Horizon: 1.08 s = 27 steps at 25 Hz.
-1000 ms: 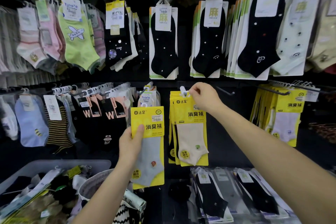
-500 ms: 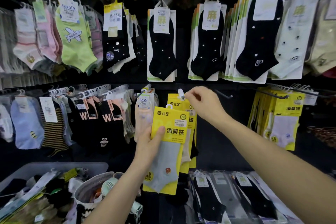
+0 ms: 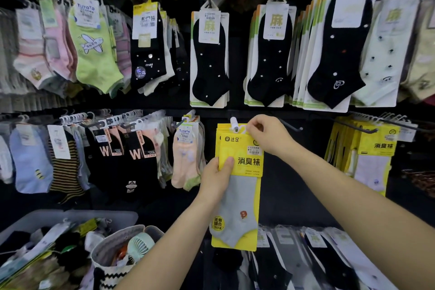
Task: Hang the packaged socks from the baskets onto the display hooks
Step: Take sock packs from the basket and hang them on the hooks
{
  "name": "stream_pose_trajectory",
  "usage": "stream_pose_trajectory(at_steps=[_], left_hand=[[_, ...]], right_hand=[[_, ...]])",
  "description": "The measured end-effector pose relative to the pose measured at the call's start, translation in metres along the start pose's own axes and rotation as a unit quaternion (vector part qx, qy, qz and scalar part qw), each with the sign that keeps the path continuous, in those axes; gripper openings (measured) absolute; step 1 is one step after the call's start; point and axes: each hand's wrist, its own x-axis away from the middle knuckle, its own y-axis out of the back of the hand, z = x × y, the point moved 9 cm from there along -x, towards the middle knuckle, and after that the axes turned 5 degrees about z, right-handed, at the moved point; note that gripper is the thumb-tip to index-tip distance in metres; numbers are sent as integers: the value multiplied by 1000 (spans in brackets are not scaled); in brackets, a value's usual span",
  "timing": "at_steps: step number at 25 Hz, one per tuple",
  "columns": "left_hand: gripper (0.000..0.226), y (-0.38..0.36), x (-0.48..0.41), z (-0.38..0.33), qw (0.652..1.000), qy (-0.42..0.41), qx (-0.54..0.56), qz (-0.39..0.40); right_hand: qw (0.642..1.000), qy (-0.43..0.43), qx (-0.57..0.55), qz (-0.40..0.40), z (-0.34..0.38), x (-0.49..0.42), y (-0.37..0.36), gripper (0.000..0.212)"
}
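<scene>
The yellow sock pack point(image 3: 237, 195) hangs upright in front of the lower rail, its top edge right at the white-capped tip of the display hook point(image 3: 234, 122). Matching yellow packs point(image 3: 219, 128) sit just behind it on that same hook.

The left grip point(image 3: 217, 179) pinches the pack's left edge about halfway up. The thumb lies flat on the printed front, and the fingers are presumably behind the pack, though they are hidden. The right grip point(image 3: 268, 134) is curled tight at the top right corner, its fingertips point(image 3: 250, 127) nipping the pack beside its small white hanger loop.

The pack looks very light: a thin card in a glossy sleeve with one grey ankle sock inside. It is likely to bend if held by one corner alone, and the film may slide under a loose thumb. The hanger loop is probably the weak spot, so a hard tug against the hook could tear it.

The sensible hold seems to be the one shown, one grip close to the loop to steer it onto the tip and the other low on the edge to stop the pack swinging.

More stock waits in the woven basket point(image 3: 110, 249) and the grey bin point(image 3: 70, 216) at lower left.
</scene>
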Motion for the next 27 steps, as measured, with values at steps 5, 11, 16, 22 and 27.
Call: stream_pose_trajectory(at_steps=[5, 11, 16, 22, 27], left_hand=[[22, 13, -3, 22, 999, 49, 7, -19], [57, 35, -17, -5, 975, -57, -186, -110], [45, 1, -47, -7, 996, -22, 64, 64], [38, -10, -43, 1, 987, -48, 132, 79], [41, -13, -31, 26, 987, -31, 131, 85]], right_hand=[[998, -7, 62, 8, 3, -11, -19, 17], [992, -77, -79, -58, -51, 12, -17, 50], [966, -59, -242, 63, -62, 33, -66, 46], [936, -8, -343, 80, -48, 37, -80, 56], [934, -73, -342, 75, -72, 51, -101, 66]])
